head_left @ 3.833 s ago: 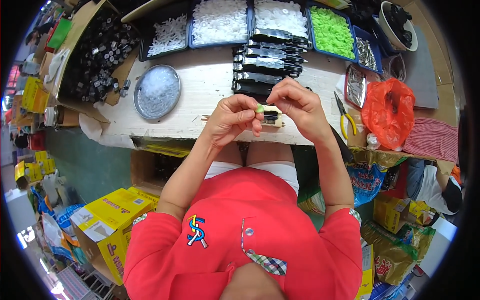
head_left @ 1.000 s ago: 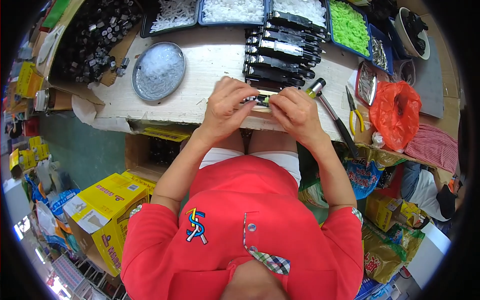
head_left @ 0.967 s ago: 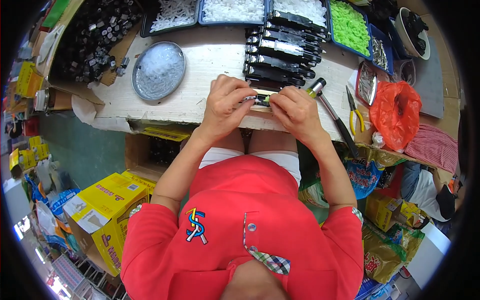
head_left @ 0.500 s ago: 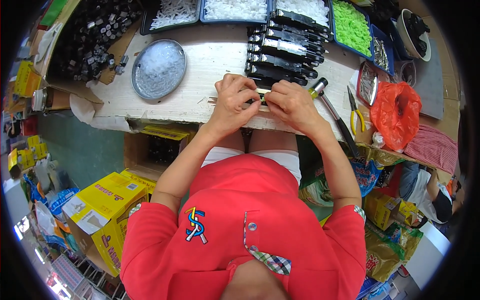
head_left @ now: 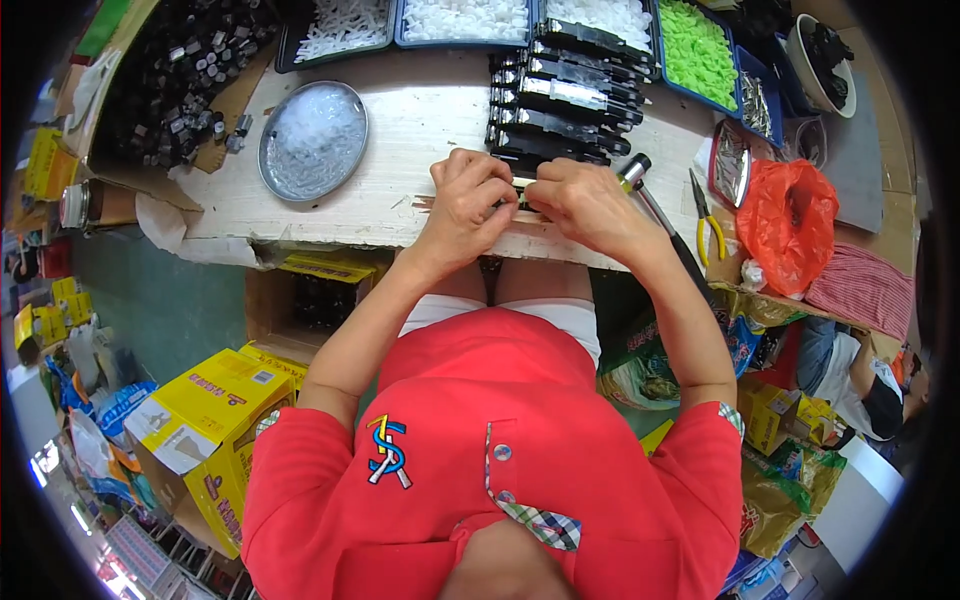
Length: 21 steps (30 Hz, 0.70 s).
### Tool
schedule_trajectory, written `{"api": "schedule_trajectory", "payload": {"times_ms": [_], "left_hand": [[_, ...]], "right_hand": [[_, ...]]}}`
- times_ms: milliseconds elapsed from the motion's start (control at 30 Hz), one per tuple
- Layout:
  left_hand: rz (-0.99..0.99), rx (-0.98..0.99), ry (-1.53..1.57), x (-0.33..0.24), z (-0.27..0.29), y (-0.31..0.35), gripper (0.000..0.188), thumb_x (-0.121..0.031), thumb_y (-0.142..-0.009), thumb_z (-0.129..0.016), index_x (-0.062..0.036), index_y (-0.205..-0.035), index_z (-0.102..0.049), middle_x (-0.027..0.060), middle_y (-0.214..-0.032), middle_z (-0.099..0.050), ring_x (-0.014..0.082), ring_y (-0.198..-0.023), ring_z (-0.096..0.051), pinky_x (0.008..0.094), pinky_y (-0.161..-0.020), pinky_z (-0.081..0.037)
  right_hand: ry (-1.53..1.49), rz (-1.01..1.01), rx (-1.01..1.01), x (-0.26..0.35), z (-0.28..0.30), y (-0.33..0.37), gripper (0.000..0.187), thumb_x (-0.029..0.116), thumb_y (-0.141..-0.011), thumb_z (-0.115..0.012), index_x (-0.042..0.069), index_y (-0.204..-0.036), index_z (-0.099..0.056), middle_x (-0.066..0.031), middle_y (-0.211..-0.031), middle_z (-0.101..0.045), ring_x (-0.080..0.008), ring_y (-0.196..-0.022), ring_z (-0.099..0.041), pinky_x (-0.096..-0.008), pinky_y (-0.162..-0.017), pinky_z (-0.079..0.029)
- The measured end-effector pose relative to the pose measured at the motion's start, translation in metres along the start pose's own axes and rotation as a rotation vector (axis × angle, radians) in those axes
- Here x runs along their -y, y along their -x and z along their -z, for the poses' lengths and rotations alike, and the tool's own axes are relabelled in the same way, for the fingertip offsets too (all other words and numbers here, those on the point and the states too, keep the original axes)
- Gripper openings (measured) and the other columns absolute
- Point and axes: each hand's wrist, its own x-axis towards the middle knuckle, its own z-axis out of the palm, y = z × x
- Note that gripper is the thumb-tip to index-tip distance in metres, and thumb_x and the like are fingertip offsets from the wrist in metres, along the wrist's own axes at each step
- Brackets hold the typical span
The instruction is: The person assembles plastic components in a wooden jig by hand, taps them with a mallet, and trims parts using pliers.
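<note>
My left hand (head_left: 464,205) and my right hand (head_left: 592,208) meet at the table's near edge, both closed with fingertips pinched. Between them shows a pale strip (head_left: 522,183) beside something small and dark, mostly hidden by the fingers; I cannot make out its kind. Just beyond my hands lies a row of long black assemblies (head_left: 565,95) with metal bits, side by side. To the right of my right hand rests a hammer (head_left: 636,170) with a shiny head and a dark handle, partly covered by my forearm.
A round metal dish (head_left: 313,140) with clear small pieces stands at left. Trays of white pieces (head_left: 465,20) and green pieces (head_left: 697,55) line the back. Yellow-handled pliers (head_left: 708,225) and a red plastic bag (head_left: 793,220) lie at right. Dark metallic parts (head_left: 200,80) fill the left corner.
My right forearm and elbow have swung slightly outward to the right, covering more of the hammer. My left hand keeps nearly the same pinch.
</note>
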Motion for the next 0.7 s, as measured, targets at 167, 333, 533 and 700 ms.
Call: {"api": "schedule_trajectory", "payload": {"times_ms": [167, 333, 533, 700], "left_hand": [[-0.02, 0.016, -0.102, -0.005, 0.002, 0.0, 0.011, -0.009, -0.068, -0.065, -0.0083, -0.077, -0.059, 0.0011, -0.088, -0.056, 0.0193, -0.09, -0.048, 0.0326, -0.076, -0.029], [-0.005, 0.022, -0.144, -0.009, 0.003, 0.0, 0.016, -0.01, -0.069, -0.065, -0.0088, -0.084, -0.063, 0.001, -0.089, -0.055, 0.0188, -0.089, -0.047, 0.0338, -0.077, -0.028], [0.009, 0.076, -0.235, -0.014, 0.0, -0.007, 0.015, -0.012, -0.067, -0.068, -0.0108, -0.081, -0.066, 0.0003, -0.087, -0.052, 0.0189, -0.086, -0.045, 0.0359, -0.074, -0.027], [-0.006, 0.11, -0.308, -0.017, -0.001, -0.009, 0.007, -0.011, -0.066, -0.067, -0.011, -0.073, -0.064, 0.0004, -0.084, -0.049, 0.0203, -0.085, -0.044, 0.0379, -0.071, -0.028]], "right_hand": [[-0.139, -0.216, -0.284, 0.0, 0.02, 0.039, 0.008, 0.008, -0.075, -0.062, 0.004, -0.082, -0.06, -0.0091, -0.073, -0.053, -0.0258, -0.069, -0.056, -0.0341, -0.059, -0.045], [0.033, -0.474, -0.424, -0.039, 0.06, 0.108, 0.009, 0.007, -0.079, -0.059, 0.002, -0.087, -0.06, -0.0109, -0.079, -0.056, -0.028, -0.073, -0.056, -0.0312, -0.064, -0.046], [0.616, -1.266, -0.141, -0.143, 0.119, 0.228, 0.032, 0.029, -0.085, -0.049, 0.002, -0.097, -0.061, -0.0216, -0.094, -0.061, -0.0386, -0.086, -0.058, -0.0422, -0.073, -0.045], [0.532, -1.298, -0.159, -0.226, 0.106, 0.289, 0.033, 0.027, -0.086, -0.043, 0.002, -0.099, -0.061, -0.0243, -0.095, -0.06, -0.0411, -0.091, -0.056, -0.0456, -0.076, -0.044]]}}
